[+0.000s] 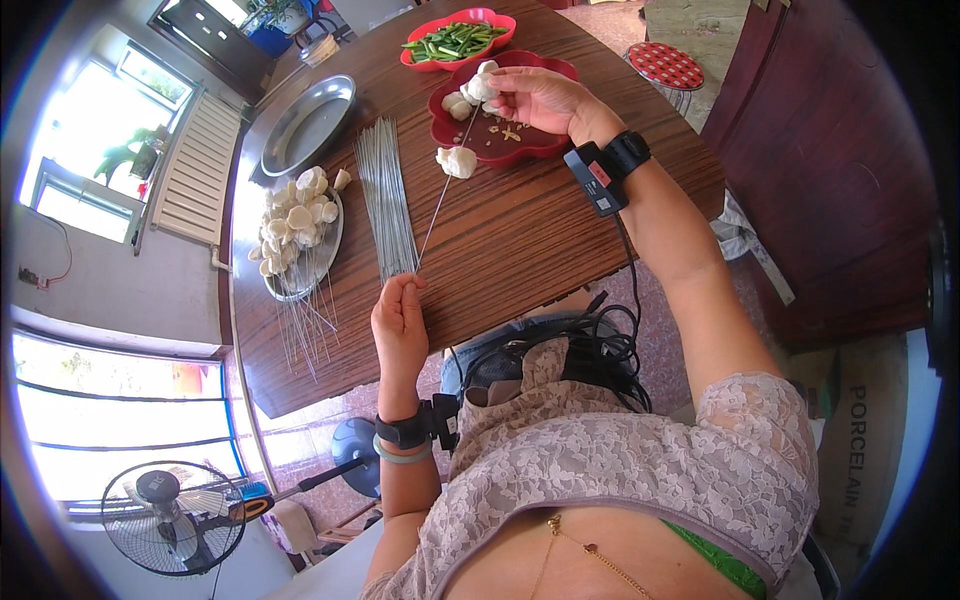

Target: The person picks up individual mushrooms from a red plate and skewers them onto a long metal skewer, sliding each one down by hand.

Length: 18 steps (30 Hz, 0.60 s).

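My left hand (401, 319) pinches the lower end of a thin metal skewer (433, 225) that slants up and away over the table. Partway along the skewer sits one white mushroom (456, 162). Over the dark red scalloped dish (536, 146), my right hand (540, 101) grips another white mushroom (480, 88) at the skewer's far end; my fingers partly cover it, so I cannot tell how far the tip is in. More mushroom pieces (456, 106) and small crumbs lie in that dish. A bundle of metal skewers (384, 199) rests just beyond my left hand.
On the left, a metal plate (339, 232) holds several loaded mushroom skewers (296, 214), their bare ends sticking out toward me. Behind it lies an oval metal tray (307, 124). A bright red dish (510, 30) of cut green stems (457, 41) stands at the back of the wooden table (517, 240).
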Motion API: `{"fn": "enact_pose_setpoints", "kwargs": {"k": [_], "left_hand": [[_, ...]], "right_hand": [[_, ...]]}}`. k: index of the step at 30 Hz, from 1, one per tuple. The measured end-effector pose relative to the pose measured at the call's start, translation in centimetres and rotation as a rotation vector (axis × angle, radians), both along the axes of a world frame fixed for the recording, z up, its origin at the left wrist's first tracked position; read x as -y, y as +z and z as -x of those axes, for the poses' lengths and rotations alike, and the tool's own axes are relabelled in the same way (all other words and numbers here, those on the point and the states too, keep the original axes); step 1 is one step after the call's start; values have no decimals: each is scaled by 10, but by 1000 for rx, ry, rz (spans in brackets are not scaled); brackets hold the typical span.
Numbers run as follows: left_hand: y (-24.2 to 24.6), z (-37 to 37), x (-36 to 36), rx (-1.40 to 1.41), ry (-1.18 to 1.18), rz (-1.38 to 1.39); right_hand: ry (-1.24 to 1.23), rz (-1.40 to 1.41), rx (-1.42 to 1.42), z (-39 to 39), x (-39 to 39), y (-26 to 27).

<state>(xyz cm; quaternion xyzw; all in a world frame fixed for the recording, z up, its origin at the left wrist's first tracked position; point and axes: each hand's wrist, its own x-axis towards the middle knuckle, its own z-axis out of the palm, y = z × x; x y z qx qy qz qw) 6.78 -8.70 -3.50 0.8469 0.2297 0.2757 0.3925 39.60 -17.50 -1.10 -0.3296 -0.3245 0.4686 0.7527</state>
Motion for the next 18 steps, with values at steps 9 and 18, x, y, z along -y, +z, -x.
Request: {"fn": "enact_pose_setpoints", "kwargs": {"k": [9,18], "left_hand": [[1,0,1,12,3,18],[2,-2,3,72,-9,-43]], "right_hand": [[2,4,40,2,1,0],[62,-8,61,3,3,1]]}}
